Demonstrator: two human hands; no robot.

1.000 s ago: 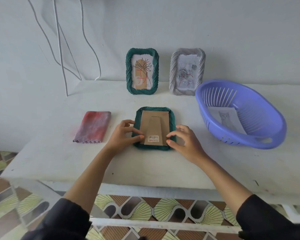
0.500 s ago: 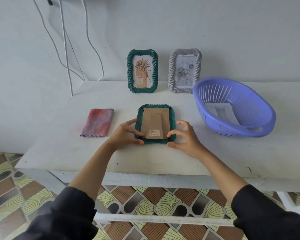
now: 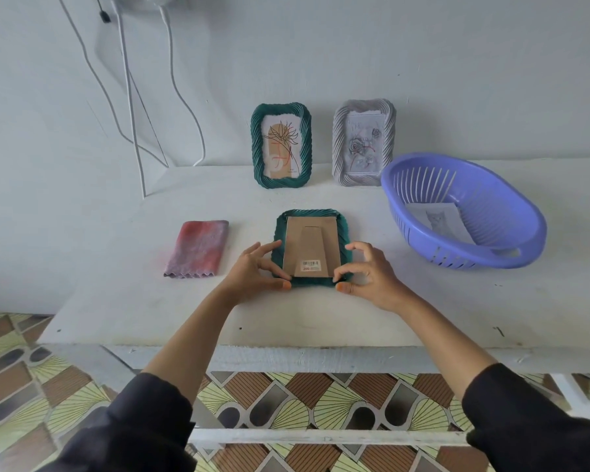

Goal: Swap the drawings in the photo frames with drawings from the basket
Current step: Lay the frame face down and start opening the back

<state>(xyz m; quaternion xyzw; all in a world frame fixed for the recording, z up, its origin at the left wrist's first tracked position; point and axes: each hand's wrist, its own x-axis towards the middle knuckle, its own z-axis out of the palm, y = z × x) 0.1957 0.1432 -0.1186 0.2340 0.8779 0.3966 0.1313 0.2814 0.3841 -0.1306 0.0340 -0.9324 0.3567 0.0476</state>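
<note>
A green frame [image 3: 344, 233] lies face down mid-table, its brown cardboard back [image 3: 312, 245] with a barcode sticker facing up. My left hand [image 3: 254, 272] pinches the frame's near left corner; my right hand [image 3: 368, 274] pinches the near right corner. Against the wall stand a green frame [image 3: 281, 144] holding a flower drawing and a grey frame [image 3: 364, 141] holding a rose drawing. The purple basket [image 3: 511, 212] at the right holds a grey animal drawing [image 3: 440, 221].
A folded red-grey cloth [image 3: 198, 248] lies left of the face-down frame. White cables [image 3: 130, 97] hang down the wall at the back left. The white table's [image 3: 116, 301] front edge runs below my wrists, with patterned floor tiles beneath.
Both hands slid from the sides of the cardboard back to the frame's near corners. The camera moved back and up, so the scene sits lower in view.
</note>
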